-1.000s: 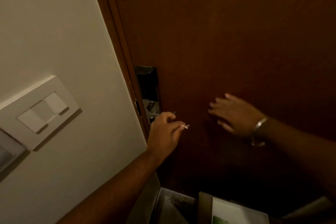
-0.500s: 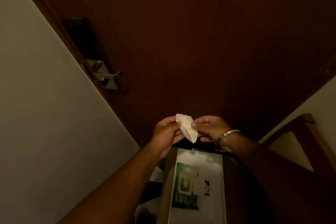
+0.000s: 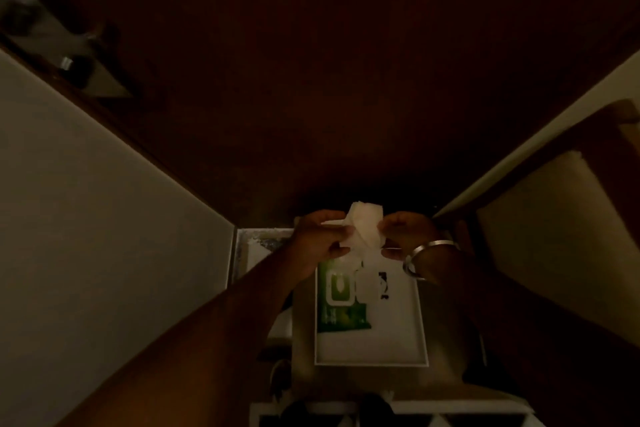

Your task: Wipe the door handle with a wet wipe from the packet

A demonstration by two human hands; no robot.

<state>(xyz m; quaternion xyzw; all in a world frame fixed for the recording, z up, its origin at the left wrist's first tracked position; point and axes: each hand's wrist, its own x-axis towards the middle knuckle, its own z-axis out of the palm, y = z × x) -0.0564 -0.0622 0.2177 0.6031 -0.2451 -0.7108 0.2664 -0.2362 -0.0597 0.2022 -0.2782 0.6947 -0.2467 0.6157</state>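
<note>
A crumpled white wet wipe [image 3: 364,228] is held between both hands, low in front of the dark wooden door [image 3: 346,62]. My left hand [image 3: 320,238] pinches its left side and my right hand [image 3: 405,234], with a metal bangle on the wrist, pinches its right side. Directly below them lies the green wipe packet [image 3: 341,302], its white flap open, on a white tray [image 3: 398,347]. The metal door handle [image 3: 86,59] is far off at the upper left, dim and blurred.
A pale wall [image 3: 86,218] fills the left side. At the right stand a white wall edge and a wooden frame [image 3: 588,156]. The tray rests on a brownish stand, and a white shelf edge [image 3: 388,407] runs along the bottom.
The view has swung down from the handle to the tray. My hands left the door, came together on the wipe and lowered it to just above the packet.
</note>
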